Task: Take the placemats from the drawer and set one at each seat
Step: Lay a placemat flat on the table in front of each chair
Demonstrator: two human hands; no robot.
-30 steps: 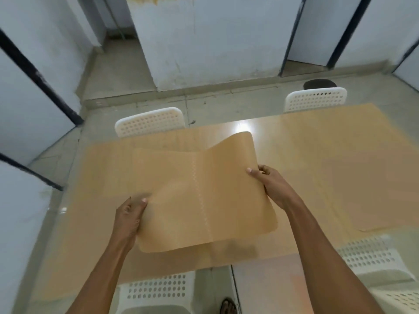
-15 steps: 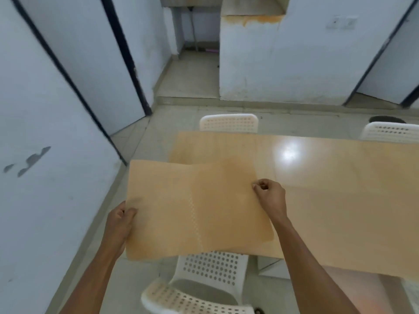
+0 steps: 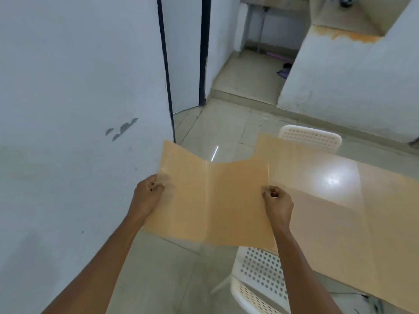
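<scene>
While both hands pinch it, the placemat (image 3: 210, 200) hangs in the air off the table's near-left corner, mostly over bare floor, with only its right edge overlapping the table (image 3: 340, 200) in this view. The left hand (image 3: 147, 196) is closed on the mat's left edge, thumb on top; the right hand (image 3: 277, 202) is closed on the right edge, knuckles up. The mat sags along a crease down its middle, so its long axis runs hand to hand, roughly left to right across the view.

What the next move turns on is direction — the tabletop lies to the right and a little ahead of the mat, so the right hand is the nearer one and would lead. A white perforated chair (image 3: 260, 275) sits tucked just below the mat's right corner, and another chair (image 3: 310, 137) stands at the far edge. Which seat this mat is meant for cannot be told — my guess is one at this end.
</scene>
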